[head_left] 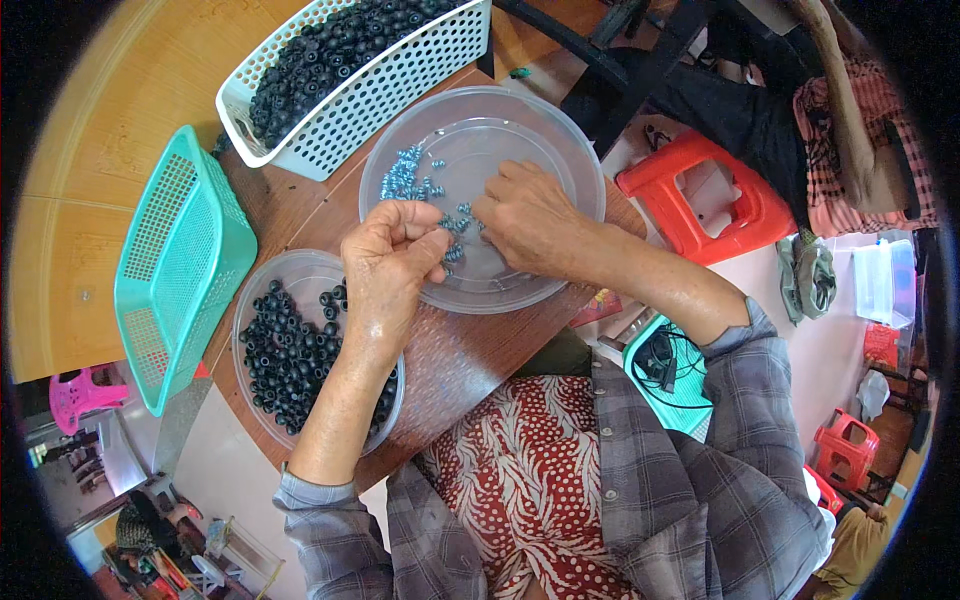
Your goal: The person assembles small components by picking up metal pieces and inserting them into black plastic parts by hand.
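My left hand (392, 250) is closed above the near left rim of a large clear plastic bowl (577, 135). Its thumb and fingertips press together; whatever they pinch is too small to make out. Inside the bowl, my right hand (530, 218) points its curled fingers down beside a few small metal springs (454, 225), its fingertips partly hidden. A larger heap of bluish metal springs (402, 178) lies along the bowl's left side. Below my left wrist, a smaller clear bowl (240, 335) holds many round black hollow plastic pieces (285, 355).
A white perforated basket (370, 110) full of black pieces stands at the far side. To the left, a turquoise basket (225, 265) sits tilted. A red stool (735, 235) stands on the right, near another person's arm (840, 80). A turquoise basket with black cable (660, 360) is beside my right elbow.
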Motion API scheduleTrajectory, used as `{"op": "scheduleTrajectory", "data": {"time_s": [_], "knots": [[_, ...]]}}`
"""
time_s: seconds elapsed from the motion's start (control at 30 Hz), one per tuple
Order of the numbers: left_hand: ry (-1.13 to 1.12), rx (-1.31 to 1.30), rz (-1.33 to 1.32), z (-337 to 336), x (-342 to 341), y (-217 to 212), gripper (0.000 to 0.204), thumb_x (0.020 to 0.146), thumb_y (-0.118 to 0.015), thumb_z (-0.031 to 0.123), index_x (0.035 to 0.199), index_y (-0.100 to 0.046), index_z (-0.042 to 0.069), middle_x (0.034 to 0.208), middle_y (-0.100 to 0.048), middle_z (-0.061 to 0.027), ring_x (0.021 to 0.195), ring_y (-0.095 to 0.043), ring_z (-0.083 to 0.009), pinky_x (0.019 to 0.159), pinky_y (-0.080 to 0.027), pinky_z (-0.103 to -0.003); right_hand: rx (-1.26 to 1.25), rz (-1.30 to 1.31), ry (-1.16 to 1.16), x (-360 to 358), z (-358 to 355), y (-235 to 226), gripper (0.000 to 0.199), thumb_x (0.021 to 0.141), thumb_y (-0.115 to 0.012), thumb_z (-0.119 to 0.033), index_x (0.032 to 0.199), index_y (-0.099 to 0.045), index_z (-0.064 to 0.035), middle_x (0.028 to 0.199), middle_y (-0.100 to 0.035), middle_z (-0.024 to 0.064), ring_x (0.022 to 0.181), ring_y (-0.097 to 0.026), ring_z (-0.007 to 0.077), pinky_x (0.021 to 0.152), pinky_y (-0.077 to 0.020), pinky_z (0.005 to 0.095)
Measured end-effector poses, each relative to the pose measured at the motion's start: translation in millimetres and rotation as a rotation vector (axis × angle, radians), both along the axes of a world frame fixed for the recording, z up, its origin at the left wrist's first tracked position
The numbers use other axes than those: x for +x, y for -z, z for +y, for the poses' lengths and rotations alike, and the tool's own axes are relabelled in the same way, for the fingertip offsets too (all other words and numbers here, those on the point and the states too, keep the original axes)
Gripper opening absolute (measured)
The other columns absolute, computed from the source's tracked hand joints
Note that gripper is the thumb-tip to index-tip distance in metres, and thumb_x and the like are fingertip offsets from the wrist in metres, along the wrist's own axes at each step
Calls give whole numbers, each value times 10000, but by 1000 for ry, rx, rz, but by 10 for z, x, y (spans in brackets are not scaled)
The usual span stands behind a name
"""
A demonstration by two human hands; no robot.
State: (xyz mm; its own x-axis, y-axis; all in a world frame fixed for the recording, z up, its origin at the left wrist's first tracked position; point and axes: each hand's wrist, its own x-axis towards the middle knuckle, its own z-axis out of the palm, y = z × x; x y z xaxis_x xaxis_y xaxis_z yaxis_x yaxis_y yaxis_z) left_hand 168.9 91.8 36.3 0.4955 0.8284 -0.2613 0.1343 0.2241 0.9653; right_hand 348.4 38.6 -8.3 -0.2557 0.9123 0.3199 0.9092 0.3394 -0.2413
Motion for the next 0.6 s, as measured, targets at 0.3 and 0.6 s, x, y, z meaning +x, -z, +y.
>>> {"op": "scheduleTrajectory", "data": {"time_s": [0.3,0.6], "knots": [[10,46,-15,7,28,15,151,796,-625,-27,942,-588,-12,759,-614,-41,579,-532,-75,492,-405,-179,35,-16,-13,-29,5,36,125,667,-673,-107,716,-596,-22,729,-582,137,789,-554,309,710,-426,423],[56,113,-34,-36,120,90,148,792,-618,-56,933,-586,-27,766,-603,-42,622,-535,-74,530,-440,-206,66,262,-28,-10,-158,-208,120,667,-633,-19,759,-556,-28,767,-573,129,790,-524,329,690,-420,425]]}}
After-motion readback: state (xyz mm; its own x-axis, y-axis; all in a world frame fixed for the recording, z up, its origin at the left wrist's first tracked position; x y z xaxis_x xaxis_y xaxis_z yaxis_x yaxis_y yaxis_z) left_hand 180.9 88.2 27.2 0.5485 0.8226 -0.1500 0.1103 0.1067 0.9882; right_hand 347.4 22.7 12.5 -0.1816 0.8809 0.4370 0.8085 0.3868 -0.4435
